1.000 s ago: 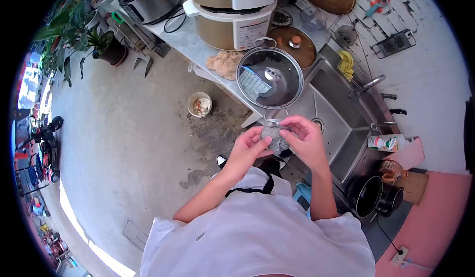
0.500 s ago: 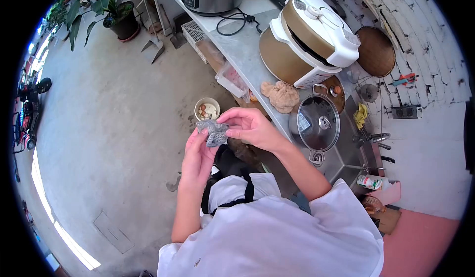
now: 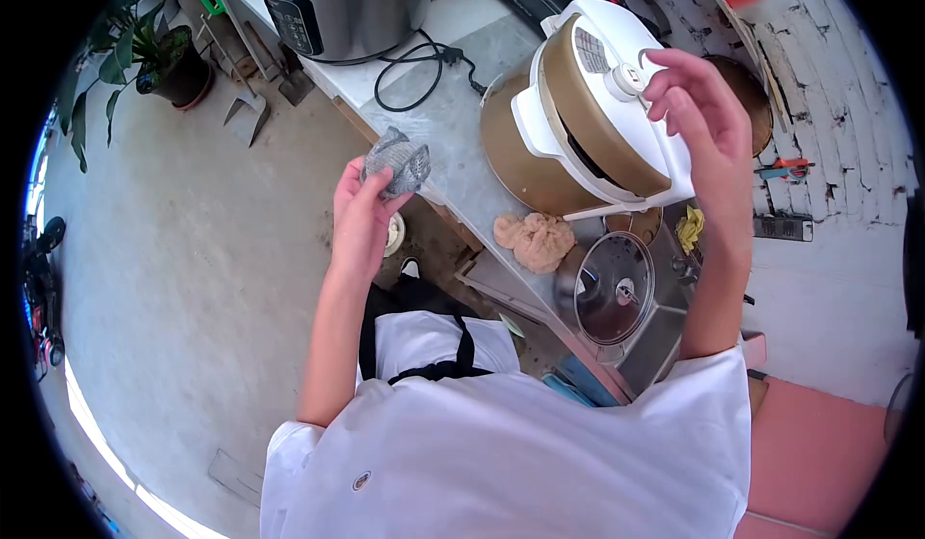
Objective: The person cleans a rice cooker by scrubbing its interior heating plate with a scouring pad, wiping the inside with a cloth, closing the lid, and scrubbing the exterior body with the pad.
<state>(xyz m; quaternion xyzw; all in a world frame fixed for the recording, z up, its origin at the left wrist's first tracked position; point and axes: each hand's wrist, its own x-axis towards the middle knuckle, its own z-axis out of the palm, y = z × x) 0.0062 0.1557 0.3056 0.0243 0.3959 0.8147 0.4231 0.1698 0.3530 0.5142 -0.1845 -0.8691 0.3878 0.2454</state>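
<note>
A crumpled grey mesh scrubbing cloth is pinched in my left hand, thumb on top, beside the counter edge. My right hand is raised at the white lid of a gold-and-white electric pressure cooker. Its fingers are loosely bent and apart, with nothing visible in them. They are close to the round knob on the lid; whether they touch the lid I cannot tell. A peach-coloured bunched cloth lies on the counter below the cooker.
A pot with a glass lid stands by the metal sink. Another steel-and-black cooker sits at the back left, its black cord looped on the counter. A bowl is on the floor, partly behind my left hand.
My right hand has let go of the grey mesh cloth and moved up and right to the cooker's lid. The left hand keeps the cloth and is higher in view; the whole view has shifted.
</note>
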